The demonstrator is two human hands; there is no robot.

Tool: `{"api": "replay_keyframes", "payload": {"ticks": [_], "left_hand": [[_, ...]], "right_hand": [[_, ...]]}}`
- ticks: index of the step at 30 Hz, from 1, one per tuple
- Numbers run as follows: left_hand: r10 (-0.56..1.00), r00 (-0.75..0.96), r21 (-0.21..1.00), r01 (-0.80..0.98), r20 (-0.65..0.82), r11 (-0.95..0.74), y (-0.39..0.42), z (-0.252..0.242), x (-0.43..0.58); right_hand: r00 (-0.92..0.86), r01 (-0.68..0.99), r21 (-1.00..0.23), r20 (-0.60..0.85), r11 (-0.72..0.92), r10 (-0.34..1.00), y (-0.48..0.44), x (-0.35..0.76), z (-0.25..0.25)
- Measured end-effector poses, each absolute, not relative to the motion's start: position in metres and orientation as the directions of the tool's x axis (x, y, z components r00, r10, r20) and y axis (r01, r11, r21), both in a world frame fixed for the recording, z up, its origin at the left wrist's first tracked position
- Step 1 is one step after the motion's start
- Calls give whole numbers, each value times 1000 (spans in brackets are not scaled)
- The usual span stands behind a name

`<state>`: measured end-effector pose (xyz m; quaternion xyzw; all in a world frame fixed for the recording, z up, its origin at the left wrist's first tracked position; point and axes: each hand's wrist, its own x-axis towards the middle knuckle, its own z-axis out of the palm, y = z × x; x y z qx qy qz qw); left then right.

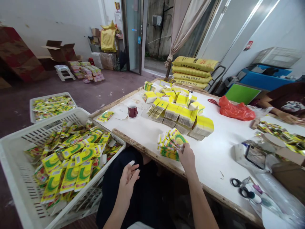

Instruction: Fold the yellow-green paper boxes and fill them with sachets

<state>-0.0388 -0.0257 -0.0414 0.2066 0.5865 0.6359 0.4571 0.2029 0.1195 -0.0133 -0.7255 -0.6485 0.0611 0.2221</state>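
Note:
My right hand rests at the white table's near edge, fingers pinched on a fanned stack of yellow-green packets. Over my lap, below the table edge, my left hand hangs with its fingers loosely apart and nothing in it. A large pile of bundled yellow packets lies beyond the stack, in the middle of the table. At my left stands a white plastic crate holding several loose packets of the same kind.
A dark red mug stands at the table's left. A red plastic bag, scissors and clear bags lie to the right. Another person's arm rests at the far right. A second crate and yellow sacks stand further off.

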Motion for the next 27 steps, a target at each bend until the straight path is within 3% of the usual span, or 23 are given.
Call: {"api": "replay_keyframes", "payload": {"ticks": [8, 11, 14, 17, 19, 22, 27], "left_hand": [[899, -371, 961, -231, -231, 151, -26, -33, -42], [947, -299, 993, -66, -116, 101, -22, -30, -36], [974, -206, 979, 195, 97, -56, -11, -21, -18], [930, -2, 824, 465, 367, -324, 12, -10, 10], [878, 160, 661, 600, 452, -450, 32, -6, 31], [864, 319, 485, 726, 389, -487, 64, -7, 56], [902, 348, 429, 796, 254, -428, 87, -17, 68]], "right_hand": [[43, 904, -422, 246, 67, 968, 124, 212, -13], [33, 901, -427, 244, 77, 969, 127, 216, -15], [31, 894, -441, 236, 79, 971, 130, 221, -19], [-2, 874, -474, 211, 104, 977, 134, 224, -21], [-36, 860, -493, 204, 135, 978, 134, 225, -21], [-87, 846, -501, 207, 182, 974, 135, 227, -19], [-89, 849, -501, 182, 170, 979, 152, 243, -9]]}}
